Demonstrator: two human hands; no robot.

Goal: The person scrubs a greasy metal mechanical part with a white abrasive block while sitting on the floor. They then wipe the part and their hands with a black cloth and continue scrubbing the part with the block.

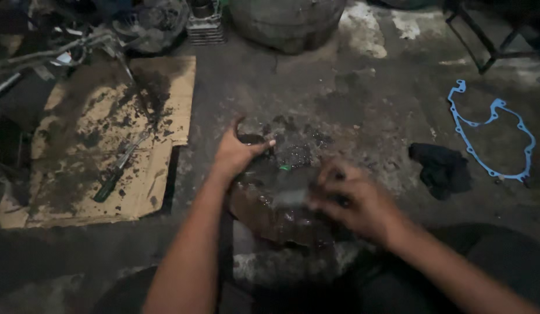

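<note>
A dark, greasy metal engine cover point(276, 203) lies on the concrete floor in front of me. My left hand point(238, 152) grips its far left rim, thumb stretched across the top. My right hand point(351, 200) is blurred over the cover's right side, fingers curled on something small and dark that I cannot make out. A small green spot point(286, 168) shows on the cover between the hands.
An oil-stained cardboard sheet point(95, 139) lies at left with a green-handled screwdriver point(116, 174) on it. A blue gasket point(491, 134) and a black rag point(441, 168) lie at right. A round drum point(284, 23) and metal parts stand at the back.
</note>
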